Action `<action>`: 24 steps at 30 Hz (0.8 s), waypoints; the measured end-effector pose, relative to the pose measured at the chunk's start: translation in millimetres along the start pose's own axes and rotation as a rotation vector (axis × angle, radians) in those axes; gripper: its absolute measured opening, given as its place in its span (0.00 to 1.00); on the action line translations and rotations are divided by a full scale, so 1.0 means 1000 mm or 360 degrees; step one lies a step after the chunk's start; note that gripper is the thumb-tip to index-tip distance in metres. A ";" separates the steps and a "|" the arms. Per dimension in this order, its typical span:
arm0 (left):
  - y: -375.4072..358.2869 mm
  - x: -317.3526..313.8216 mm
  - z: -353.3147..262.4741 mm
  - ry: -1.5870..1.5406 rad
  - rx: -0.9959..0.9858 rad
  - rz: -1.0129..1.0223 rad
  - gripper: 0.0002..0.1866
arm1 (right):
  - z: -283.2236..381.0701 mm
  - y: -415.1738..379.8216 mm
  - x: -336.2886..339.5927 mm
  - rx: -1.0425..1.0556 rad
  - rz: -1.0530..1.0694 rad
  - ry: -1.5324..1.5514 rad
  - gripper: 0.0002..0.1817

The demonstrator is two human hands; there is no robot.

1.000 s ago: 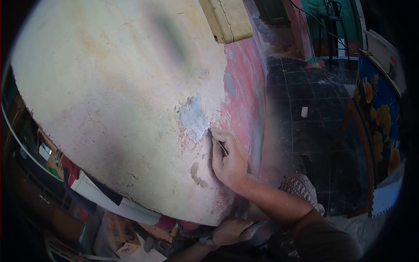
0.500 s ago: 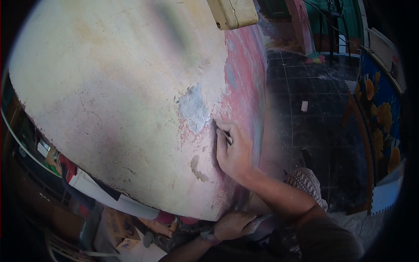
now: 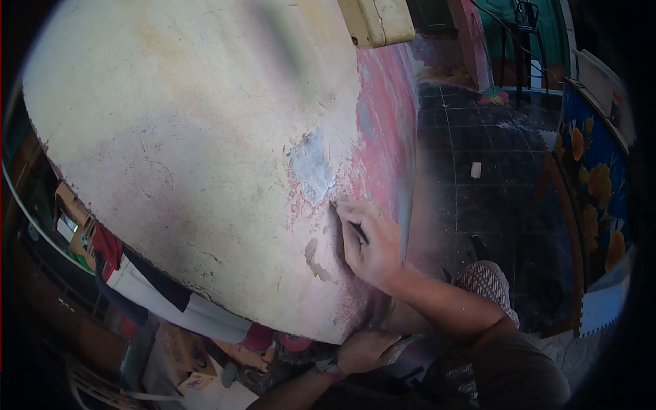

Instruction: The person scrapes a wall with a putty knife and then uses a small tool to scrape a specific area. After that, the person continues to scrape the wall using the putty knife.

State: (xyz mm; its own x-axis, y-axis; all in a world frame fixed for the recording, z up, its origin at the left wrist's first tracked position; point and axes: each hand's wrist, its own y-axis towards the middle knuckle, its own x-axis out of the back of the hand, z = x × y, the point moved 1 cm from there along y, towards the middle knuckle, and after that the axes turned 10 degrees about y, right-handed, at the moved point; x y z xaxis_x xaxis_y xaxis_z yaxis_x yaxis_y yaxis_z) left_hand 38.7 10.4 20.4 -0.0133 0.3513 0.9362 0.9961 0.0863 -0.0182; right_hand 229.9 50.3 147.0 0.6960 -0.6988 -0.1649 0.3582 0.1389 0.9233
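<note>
A pale painted wall (image 3: 205,171) with worn pink and yellowish paint fills most of the view. On it is a bare grey-blue patch (image 3: 313,171) with ragged edges, and below that a smaller brownish patch (image 3: 316,261). My right hand (image 3: 372,246) is closed in a pinch against the wall, just under the grey-blue patch. A small dark tip shows at its fingertips, too little to name. Lower down, at the wall's bottom edge, my left hand (image 3: 365,351) is closed beside a grey flat thing (image 3: 404,348) that I cannot make out.
A cream box (image 3: 376,24) is fixed on the wall above. Dark floor tiles (image 3: 506,219) lie to the right, with a small white block (image 3: 476,169) on them. A blue flowered panel (image 3: 598,178) stands at the far right. Cardboard boxes (image 3: 184,352) sit at lower left.
My right hand has shifted slightly down the wall, its fingertips now lower below the grey-blue patch. The view has moved slightly. My left hand stays near the bottom edge.
</note>
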 end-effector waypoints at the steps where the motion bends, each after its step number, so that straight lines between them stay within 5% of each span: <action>1: -0.001 0.001 -0.001 -0.0023 -0.0008 -0.0039 0.20 | 0.000 0.003 0.000 -0.0044 -0.0013 0.0017 0.16; 13: -0.001 0.009 -0.007 -0.0018 -0.0052 -0.0060 0.21 | 0.034 0.025 -0.010 0.0194 0.0017 0.0014 0.11; 24: -0.005 0.003 0.002 -0.0013 -0.0054 -0.0065 0.25 | 0.048 0.019 -0.012 0.0183 0.0054 0.0053 0.17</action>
State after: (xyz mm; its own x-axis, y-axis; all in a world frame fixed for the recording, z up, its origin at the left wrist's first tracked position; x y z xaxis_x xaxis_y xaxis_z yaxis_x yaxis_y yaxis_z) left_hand 33.7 13.2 23.0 -0.0547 0.3557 0.9330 0.9971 0.0694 0.0320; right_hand 198.7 27.7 182.9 0.7276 -0.6710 -0.1427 0.2619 0.0793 0.9618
